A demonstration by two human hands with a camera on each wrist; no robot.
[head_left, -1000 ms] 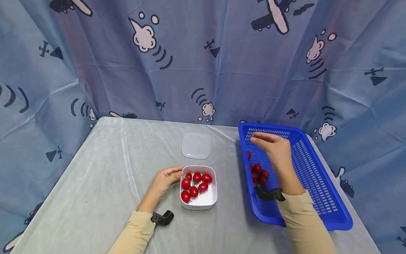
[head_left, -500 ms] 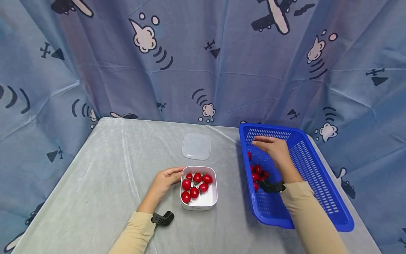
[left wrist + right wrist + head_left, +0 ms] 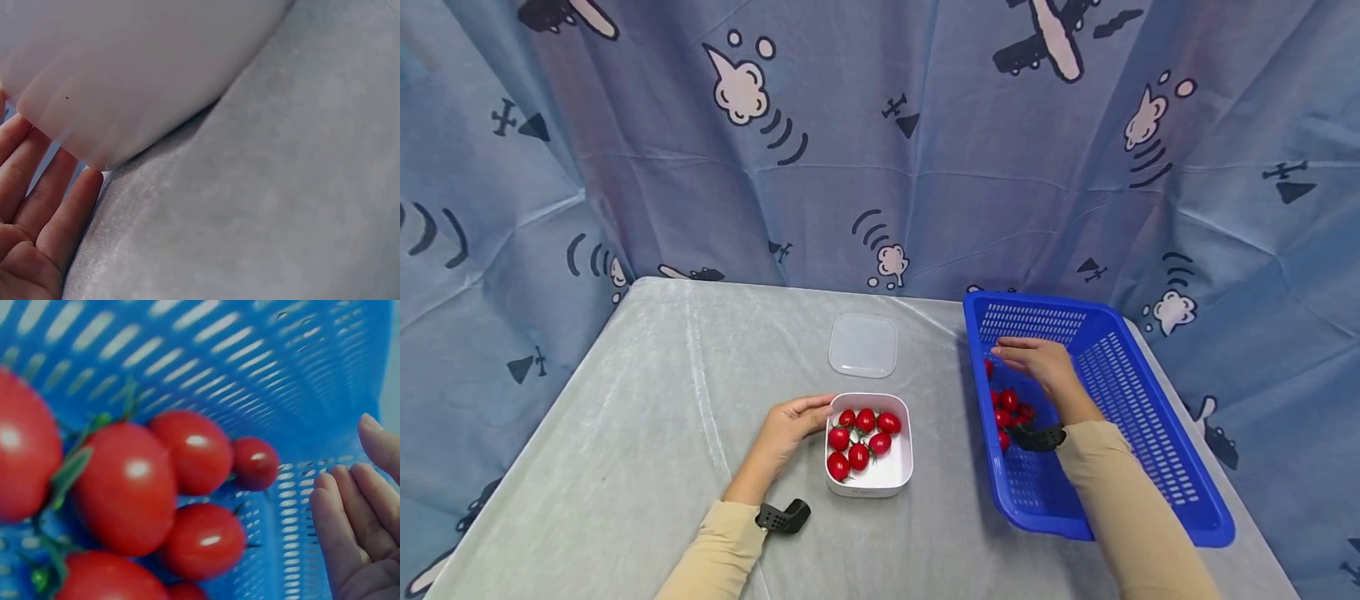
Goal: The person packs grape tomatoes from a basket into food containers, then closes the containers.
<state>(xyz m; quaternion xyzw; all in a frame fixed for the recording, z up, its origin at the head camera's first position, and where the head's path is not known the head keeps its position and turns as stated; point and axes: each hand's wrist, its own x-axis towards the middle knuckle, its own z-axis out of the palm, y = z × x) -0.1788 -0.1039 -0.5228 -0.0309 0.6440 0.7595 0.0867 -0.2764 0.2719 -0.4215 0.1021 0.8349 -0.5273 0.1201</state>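
At the left wall of a small white square container [image 3: 876, 492], my left hand [image 3: 790, 429] rests its outstretched fingertips. The left wrist view has the fingers [image 3: 70, 215] straight against the pale side wall [image 3: 137, 75]. Several red cherry tomatoes [image 3: 859, 456] with green stems lie inside it. My right hand [image 3: 1041, 362] is inside the blue plastic basket [image 3: 1000, 500], above its left part, holding nothing. In the right wrist view its fingers [image 3: 337, 531] are extended, with thumb apart, beside a cluster of cherry tomatoes [image 3: 128, 487] along the basket wall.
A translucent square lid [image 3: 862, 346] lies flat behind the container. The basket's slotted walls rise around the right hand. A grey-white cloth [image 3: 625, 467] covers the table, and a blue patterned curtain [image 3: 820, 192] hangs behind its far edge.
My right hand has moved down and slightly nearer within the basket, towards the tomatoes. The left hand and the container stay where they were.
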